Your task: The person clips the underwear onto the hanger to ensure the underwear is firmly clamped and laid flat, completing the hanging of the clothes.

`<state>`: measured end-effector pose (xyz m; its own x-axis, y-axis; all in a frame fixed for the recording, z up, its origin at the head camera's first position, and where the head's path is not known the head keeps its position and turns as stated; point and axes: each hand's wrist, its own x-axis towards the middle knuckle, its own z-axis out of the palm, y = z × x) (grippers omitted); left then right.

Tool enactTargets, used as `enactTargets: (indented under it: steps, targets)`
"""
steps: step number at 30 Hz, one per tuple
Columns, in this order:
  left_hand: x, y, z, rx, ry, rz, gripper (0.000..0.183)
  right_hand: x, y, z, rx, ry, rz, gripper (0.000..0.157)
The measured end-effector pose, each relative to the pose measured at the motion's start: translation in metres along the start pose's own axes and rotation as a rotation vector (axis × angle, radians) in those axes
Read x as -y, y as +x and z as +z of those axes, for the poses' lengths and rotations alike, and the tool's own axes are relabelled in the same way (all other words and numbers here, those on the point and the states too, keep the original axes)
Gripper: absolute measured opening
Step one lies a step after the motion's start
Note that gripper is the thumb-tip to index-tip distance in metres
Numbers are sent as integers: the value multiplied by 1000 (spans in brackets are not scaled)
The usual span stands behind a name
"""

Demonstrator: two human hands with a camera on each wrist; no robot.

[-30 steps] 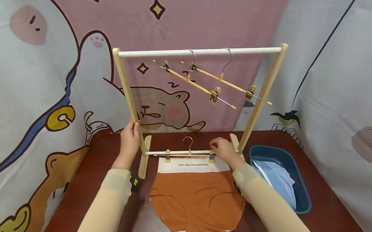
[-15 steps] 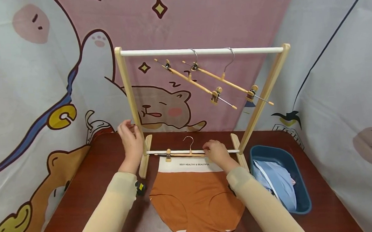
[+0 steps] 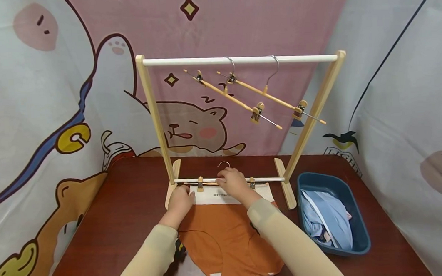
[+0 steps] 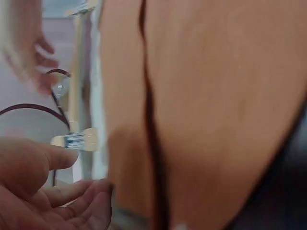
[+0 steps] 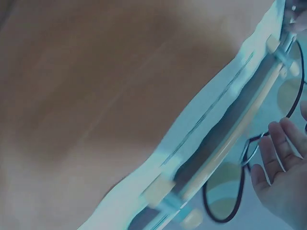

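Observation:
Orange-brown underpants (image 3: 226,237) with a printed white waistband lie spread on the table. Two clips, the left one (image 3: 200,185) and the right one (image 3: 252,182), grip that waistband from a wooden hanger (image 5: 225,143). My left hand (image 3: 180,203) is at the waistband's left end; in the left wrist view its thumb and fingers are apart beside the clip. Over the hanger's middle is my right hand (image 3: 232,184), close to the metal hook (image 5: 249,153), its fingers extended in the right wrist view.
A wooden rack (image 3: 156,120) stands behind, its lower white bar crossing just beyond the hanger. Two more clip hangers, a left one (image 3: 228,95) and a right one (image 3: 269,96), hang from its top bar. At right, a blue basin (image 3: 357,226) holds light-blue cloth.
My left hand has come down from the rack's left post to the waistband's left end. My right hand has shifted left from the right clip to the hanger's middle.

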<state>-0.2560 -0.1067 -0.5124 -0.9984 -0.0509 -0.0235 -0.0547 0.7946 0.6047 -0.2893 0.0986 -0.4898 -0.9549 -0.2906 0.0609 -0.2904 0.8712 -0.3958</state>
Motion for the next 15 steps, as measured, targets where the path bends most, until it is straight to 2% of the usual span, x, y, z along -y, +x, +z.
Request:
enactTargets:
  steps: [3, 7, 10, 15]
  targets:
    - [2, 4, 9, 20, 3, -87, 34, 15, 6, 5, 42, -18, 7, 40]
    - [3, 10, 13, 17, -1, -187, 28, 31, 15, 11, 74, -59, 22, 46]
    - [4, 11, 10, 37, -10, -211, 23, 39, 20, 18, 87, -92, 36, 52]
    - [3, 10, 5, 89, -46, -205, 21, 45, 23, 31, 107, -89, 85, 57]
